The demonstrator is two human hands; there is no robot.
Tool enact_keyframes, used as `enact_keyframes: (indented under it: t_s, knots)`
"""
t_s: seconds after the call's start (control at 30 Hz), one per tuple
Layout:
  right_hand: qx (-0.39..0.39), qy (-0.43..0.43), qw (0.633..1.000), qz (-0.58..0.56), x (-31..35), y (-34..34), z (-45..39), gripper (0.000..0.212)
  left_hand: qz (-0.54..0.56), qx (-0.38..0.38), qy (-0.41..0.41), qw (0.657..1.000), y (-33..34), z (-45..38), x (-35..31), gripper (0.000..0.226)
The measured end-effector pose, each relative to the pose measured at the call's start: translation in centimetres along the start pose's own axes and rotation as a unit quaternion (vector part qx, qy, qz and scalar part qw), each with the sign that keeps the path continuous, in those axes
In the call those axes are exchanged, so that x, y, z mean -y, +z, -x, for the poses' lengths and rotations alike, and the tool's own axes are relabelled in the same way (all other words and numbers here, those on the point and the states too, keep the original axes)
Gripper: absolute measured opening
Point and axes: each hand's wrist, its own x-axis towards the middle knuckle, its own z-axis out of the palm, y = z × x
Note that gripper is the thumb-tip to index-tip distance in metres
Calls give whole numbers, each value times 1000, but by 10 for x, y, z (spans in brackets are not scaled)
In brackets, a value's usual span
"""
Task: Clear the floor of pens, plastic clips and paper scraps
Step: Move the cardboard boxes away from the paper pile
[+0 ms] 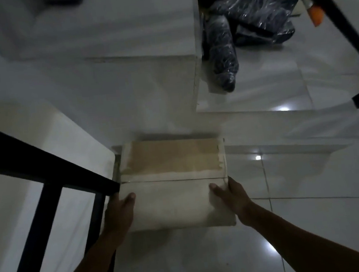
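I see one cardboard box (173,181) over the tiled floor (318,220), both hands grasping it: left hand (119,212) on its left side, right hand (231,197) on its right. Dim light; two plastic-wrapped bundles (250,16), probably, lie beyond.

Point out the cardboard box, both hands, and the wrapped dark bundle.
cardboard box (174,181): head view, top face near the flap seam.
left hand (119,212): head view, back of hand.
right hand (231,197): head view, back of hand.
wrapped dark bundle (222,48): head view, middle of upright roll.
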Motion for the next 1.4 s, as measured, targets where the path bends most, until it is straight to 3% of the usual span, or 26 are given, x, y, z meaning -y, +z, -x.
enact_keyframes:
  t_s: [0.07, 0.27, 0.43, 0.67, 0.8, 1.03, 1.4]
  knots:
    - [2, 0, 1000, 11, -5, 1, -13, 56, -19, 2, 0, 1000, 4, -5, -1, 50]
    - [-19, 37, 999, 34, -19, 5, -35, 71, -60, -5, -17, 998, 20, -22, 5, 53]
    - [-21, 41, 999, 22, -25, 6, -43, 53, -33, -14, -17, 999, 34, -35, 7, 47]
    - [-15, 38, 999, 30, -23, 5, -46, 62, -58, -42, 19, 997, 40, -43, 9, 47]
    - [-43, 46, 996, 65, -17, 3, -29, 92, -108, -62, 40, 991, 35, -35, -2, 46]
    - [-59, 91, 987, 116, 47, -27, 67, 84, -133, -60, 79, 986, 22, 49, -66, 47]
    - [-122, 68, 990, 35, 173, -140, 273, 69, -122, 32, 208, 970, 5, 257, -231, 40]
